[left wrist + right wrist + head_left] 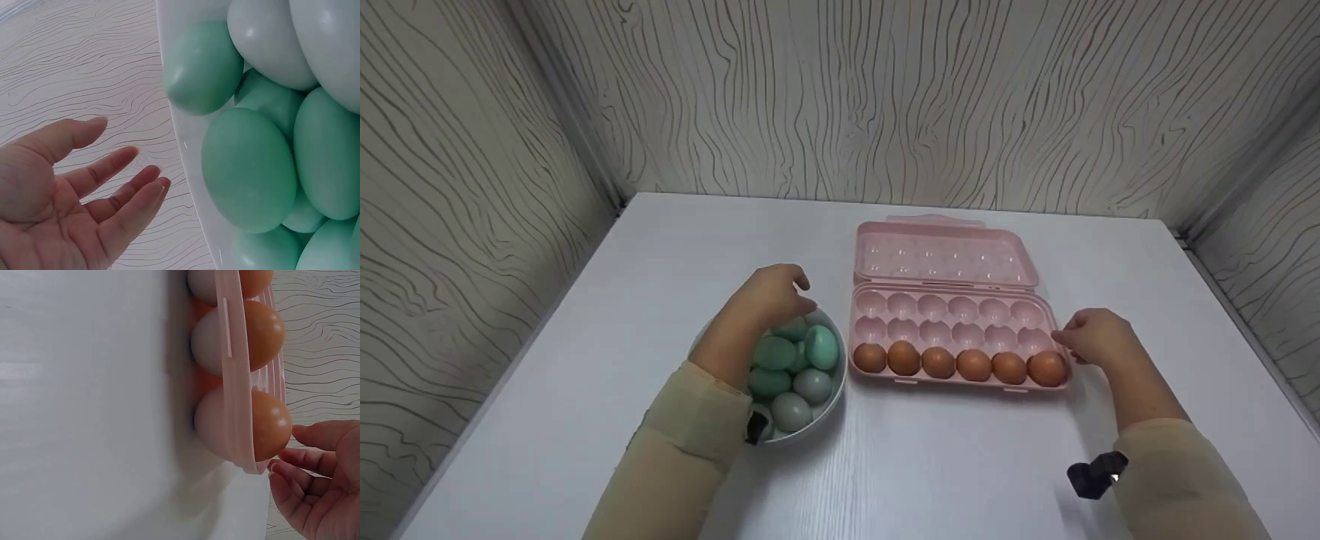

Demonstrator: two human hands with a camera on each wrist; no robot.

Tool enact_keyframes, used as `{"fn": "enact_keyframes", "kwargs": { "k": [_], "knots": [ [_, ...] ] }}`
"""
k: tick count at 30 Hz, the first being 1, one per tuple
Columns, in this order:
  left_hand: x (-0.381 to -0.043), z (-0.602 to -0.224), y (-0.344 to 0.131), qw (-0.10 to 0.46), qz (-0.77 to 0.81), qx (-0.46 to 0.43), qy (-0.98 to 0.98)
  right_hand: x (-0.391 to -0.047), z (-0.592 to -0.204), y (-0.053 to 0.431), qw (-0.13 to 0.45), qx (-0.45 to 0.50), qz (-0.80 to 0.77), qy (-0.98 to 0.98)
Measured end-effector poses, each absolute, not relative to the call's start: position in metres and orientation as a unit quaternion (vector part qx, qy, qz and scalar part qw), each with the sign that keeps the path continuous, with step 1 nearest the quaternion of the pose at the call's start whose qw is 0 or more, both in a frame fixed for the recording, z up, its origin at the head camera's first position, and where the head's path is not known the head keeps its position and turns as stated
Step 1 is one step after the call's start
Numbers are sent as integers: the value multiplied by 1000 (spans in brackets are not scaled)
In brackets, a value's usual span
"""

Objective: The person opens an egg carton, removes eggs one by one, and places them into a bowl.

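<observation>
In the head view my left hand (771, 296) hangs over the far edge of a white bowl (840, 397) of green and greyish eggs, its fingers loosely bent and holding nothing. The left wrist view shows that hand (84, 197) apart from a green egg (248, 169) by the bowl's wall. To the right lies a pink egg carton (960, 379) with its lid (945, 251) folded back. Brown eggs (937, 363) fill its near row; the two farther rows hold none. My right hand (1099, 337) grips the carton's right end, fingertips close beside the end brown egg (270, 424).
Everything stands on a white table (885, 465). Wood-grain patterned panels (840, 97) rise behind it and at both sides. A small black device (1095, 476) sticks out from the right sleeve, above the tabletop.
</observation>
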State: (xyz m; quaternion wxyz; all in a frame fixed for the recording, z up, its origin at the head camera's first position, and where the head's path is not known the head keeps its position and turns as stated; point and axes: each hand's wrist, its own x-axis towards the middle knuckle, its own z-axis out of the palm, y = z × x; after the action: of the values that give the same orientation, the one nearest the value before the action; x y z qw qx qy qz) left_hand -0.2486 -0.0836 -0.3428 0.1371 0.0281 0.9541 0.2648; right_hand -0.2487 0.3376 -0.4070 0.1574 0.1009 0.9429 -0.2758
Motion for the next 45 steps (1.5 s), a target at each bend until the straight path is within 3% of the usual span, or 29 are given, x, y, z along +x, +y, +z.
{"fn": "enact_keyframes", "kwargs": {
  "k": [15, 27, 45],
  "knots": [
    [-245, -335, -74, 76, 406, 8, 911, -239, -405, 326, 155, 59, -262, 951],
    [-239, -340, -46, 25, 609, -8, 792, -235, -405, 324, 153, 57, -252, 954],
    [-236, -359, -11, 70, 692, 7, 719, -229, -411, 317, 172, 30, -249, 953]
  ]
}}
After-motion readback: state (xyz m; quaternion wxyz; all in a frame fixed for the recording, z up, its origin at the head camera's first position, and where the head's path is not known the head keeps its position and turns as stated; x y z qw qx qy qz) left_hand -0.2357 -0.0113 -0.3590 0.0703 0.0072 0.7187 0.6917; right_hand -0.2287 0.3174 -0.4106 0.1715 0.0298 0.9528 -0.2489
